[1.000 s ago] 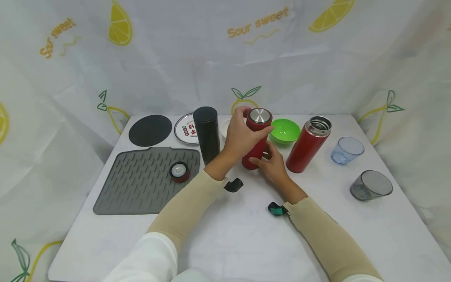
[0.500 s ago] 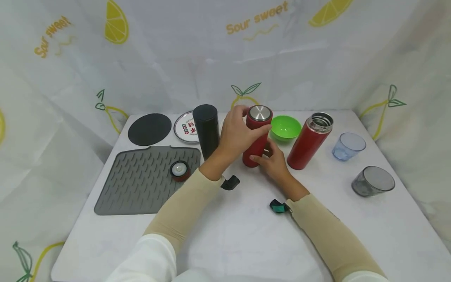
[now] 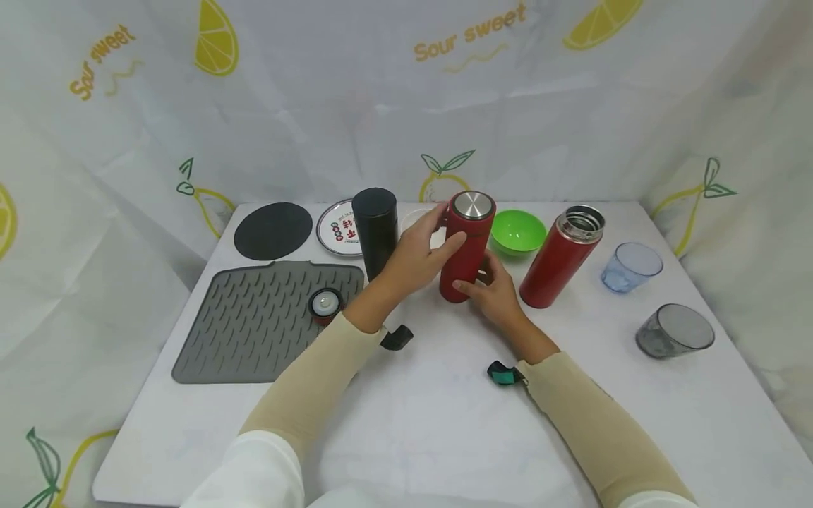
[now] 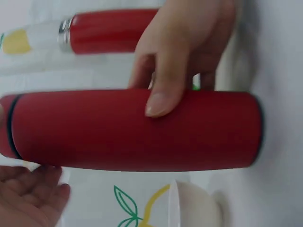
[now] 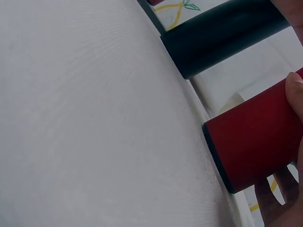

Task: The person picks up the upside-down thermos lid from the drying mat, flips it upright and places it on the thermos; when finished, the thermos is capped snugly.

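A red thermos (image 3: 466,247) with a steel-topped lid (image 3: 474,204) stands near the middle of the table. My right hand (image 3: 495,293) grips its lower body, thumb in front and fingers behind. At the lid is my left hand (image 3: 413,254), thumb on the front left side and fingers loosely spread at the back left. In the left wrist view, the fingertips of that left hand (image 4: 33,194) lie right at the thermos edge, most fingers apart from it. A dark ring marks the seam between lid and body. The right wrist view shows the thermos base (image 5: 220,158) close to the tabletop.
A black thermos (image 3: 376,233) stands left, a lidless red thermos (image 3: 562,257) right. Behind are a white bowl (image 3: 413,219) and a green bowl (image 3: 517,231). A loose lid (image 3: 326,305) lies on the grey mat (image 3: 241,331). Blue (image 3: 631,268) and grey (image 3: 675,331) glasses stand far right.
My left hand has drawn back to the left, its thumb sliding off the thermos's right side and its fingers loosening from the lid. My right hand keeps its grip.
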Tool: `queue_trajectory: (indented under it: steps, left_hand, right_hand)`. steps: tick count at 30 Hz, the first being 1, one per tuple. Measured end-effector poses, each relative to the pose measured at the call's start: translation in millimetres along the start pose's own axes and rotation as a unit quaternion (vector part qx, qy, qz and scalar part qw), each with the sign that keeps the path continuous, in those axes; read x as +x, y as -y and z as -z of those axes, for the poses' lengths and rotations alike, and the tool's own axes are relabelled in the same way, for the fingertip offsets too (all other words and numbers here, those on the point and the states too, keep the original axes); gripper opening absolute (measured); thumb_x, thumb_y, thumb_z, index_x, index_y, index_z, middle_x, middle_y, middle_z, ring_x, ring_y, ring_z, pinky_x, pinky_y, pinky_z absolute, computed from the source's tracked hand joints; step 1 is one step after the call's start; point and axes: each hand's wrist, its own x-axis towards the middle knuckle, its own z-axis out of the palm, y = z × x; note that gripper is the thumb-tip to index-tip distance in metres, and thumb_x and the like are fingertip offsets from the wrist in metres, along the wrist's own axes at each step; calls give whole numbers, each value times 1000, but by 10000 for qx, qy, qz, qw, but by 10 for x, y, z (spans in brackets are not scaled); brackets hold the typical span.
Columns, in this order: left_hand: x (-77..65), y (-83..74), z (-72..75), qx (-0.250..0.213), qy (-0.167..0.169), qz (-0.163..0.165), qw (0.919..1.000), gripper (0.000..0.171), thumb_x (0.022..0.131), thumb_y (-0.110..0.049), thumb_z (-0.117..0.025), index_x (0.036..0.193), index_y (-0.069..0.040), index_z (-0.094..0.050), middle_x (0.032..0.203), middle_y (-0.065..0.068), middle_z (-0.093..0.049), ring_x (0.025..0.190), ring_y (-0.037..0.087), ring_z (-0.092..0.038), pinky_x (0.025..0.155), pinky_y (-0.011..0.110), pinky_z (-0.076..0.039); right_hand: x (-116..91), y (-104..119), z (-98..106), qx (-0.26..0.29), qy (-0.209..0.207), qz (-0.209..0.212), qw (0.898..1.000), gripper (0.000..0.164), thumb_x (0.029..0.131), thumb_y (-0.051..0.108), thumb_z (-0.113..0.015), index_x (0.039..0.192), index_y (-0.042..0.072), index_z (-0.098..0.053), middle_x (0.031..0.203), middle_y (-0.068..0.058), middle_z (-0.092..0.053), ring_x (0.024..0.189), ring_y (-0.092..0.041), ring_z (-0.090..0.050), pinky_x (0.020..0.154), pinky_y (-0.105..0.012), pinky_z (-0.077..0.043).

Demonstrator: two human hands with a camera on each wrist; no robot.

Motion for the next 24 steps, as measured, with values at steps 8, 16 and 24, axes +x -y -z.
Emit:
queue_trajectory:
  steps: [8,16,24]
  left_hand:
    - [-833,121,409,1904,1339,249,9722,58,91,-40,-67,140,-13,-52,131,1,-59,118,17,-55,97,36,-46]
    - [-1399,739,1082,2440,1188,1693,9475,88,73,-51,-82,139,-4,-48,139,13,-48,129,31,-41,103,50,-38]
    - [-1515,1028,1163,2525,1194,2234,9339,85,73,-38,-86,138,1,-47,134,19,-50,122,35,-48,99,53,-41]
  right_hand:
    - [17,57,6,67,214,-380,9990,77,85,17,-78,148,19,-35,141,-5,-47,128,-26,-44,106,-47,-37]
    - [-15,336,68,2,424,-609,9972,79,85,14,-77,149,12,-31,142,-9,-45,130,-28,-42,106,-46,-36]
    - [-100,291,171,-672,201,-407,9967,86,81,32,-80,150,19,-31,142,-5,-45,130,-26,-42,106,-47,-36]
